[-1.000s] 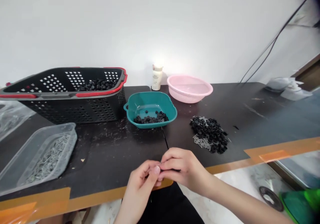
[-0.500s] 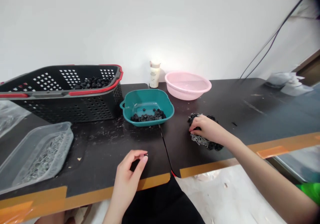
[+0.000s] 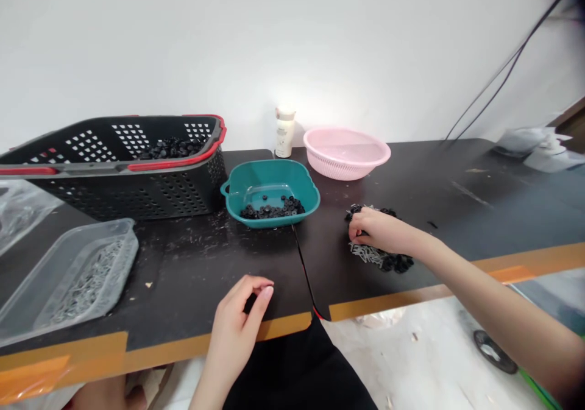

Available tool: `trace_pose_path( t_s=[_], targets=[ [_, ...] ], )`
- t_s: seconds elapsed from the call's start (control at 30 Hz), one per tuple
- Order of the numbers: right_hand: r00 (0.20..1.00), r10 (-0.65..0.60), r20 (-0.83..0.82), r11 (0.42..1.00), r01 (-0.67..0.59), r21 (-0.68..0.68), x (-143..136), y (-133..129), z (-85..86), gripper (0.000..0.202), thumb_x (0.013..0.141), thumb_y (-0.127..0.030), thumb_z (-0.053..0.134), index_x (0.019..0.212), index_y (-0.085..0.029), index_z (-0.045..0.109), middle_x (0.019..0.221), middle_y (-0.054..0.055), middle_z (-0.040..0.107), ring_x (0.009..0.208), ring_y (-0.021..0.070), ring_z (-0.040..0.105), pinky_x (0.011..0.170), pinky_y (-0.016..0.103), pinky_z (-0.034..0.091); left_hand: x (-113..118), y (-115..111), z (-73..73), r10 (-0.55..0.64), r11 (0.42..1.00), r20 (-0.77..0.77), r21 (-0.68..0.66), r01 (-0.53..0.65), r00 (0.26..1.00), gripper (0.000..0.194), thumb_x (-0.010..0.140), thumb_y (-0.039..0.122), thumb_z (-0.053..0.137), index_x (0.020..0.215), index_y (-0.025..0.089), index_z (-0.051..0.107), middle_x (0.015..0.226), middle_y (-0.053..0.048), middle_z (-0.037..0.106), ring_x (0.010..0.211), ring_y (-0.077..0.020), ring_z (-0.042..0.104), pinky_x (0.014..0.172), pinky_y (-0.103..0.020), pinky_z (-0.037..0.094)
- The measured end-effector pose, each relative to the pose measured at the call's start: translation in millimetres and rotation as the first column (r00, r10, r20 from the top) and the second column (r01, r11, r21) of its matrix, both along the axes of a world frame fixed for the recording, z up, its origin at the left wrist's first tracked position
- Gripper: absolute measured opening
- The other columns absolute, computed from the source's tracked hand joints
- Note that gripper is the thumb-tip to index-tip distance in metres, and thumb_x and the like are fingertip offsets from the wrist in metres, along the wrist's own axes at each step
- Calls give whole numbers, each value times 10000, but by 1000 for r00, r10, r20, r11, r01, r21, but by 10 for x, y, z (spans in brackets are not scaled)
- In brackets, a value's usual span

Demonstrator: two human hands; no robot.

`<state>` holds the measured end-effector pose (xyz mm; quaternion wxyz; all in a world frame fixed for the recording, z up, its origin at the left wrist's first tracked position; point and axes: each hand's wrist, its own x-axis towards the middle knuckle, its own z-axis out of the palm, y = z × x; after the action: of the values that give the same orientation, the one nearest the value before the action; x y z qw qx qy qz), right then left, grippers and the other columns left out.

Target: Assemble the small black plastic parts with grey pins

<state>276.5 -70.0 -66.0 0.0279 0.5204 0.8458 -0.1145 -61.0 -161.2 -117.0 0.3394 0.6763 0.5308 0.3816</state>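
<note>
The right hand (image 3: pixel 384 228) is resting on a heap to the right, where black round parts (image 3: pixel 397 264) are lying mixed with grey pins (image 3: pixel 367 253). Its fingers are pointing down into the heap; I cannot tell whether they are gripping a piece, as the hand is hiding what is beneath. The left hand (image 3: pixel 237 312) is hovering by the taped edge (image 3: pixel 283 328), thumb and forefinger meeting or nearly meeting; I cannot tell whether they are pinching something small.

Because the 2 kinds of piece are lying tangled, the right fingers could be catching extras or scattering loose ones. A seam (image 3: pixel 301 254) is running between 2 sections of the table (image 3: pixel 196 276), so a dropped pin could be lodging there. If the left fingers are holding a piece, a slackening pinch could be losing it to the floor (image 3: pixel 439 361). The teal tray (image 3: pixel 274 172) is sitting beyond, apart from both hands.
</note>
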Motion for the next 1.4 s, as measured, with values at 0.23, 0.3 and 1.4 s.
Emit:
trace_pose_path(
  t_s=[0.23,0.3,1.4],
  targets=[
    [998,41,47,996,-38,-78,-55,16,82,141,778,-127,626,754,-203,743,844,82,715,873,274,606,747,335,453,-8,-21,9,-2,1000,-16,-13,2,1000,222,942,384,538,902,230,694,913,-44,732,879,-222,686,784,-294,514],
    [997,49,55,994,-43,-100,-72,23,97,166,776,-106,605,735,-199,736,819,83,715,860,269,615,728,324,455,-6,-21,18,-6,1000,-23,-21,6,1000,226,944,386,535,904,229,693,916,-46,732,883,-224,686,785,-297,514],
    [211,-358,-909,933,94,-346,-1388,-797,-209,197,839,-405,715,884,-215,744,825,45,777,700,171,696,636,289,580,-37,-24,-13,132,990,477,-106,-92,869,98,774,195,706,864,190,742,888,-56,742,854,-191,691,823,-294,564]
  ],
)
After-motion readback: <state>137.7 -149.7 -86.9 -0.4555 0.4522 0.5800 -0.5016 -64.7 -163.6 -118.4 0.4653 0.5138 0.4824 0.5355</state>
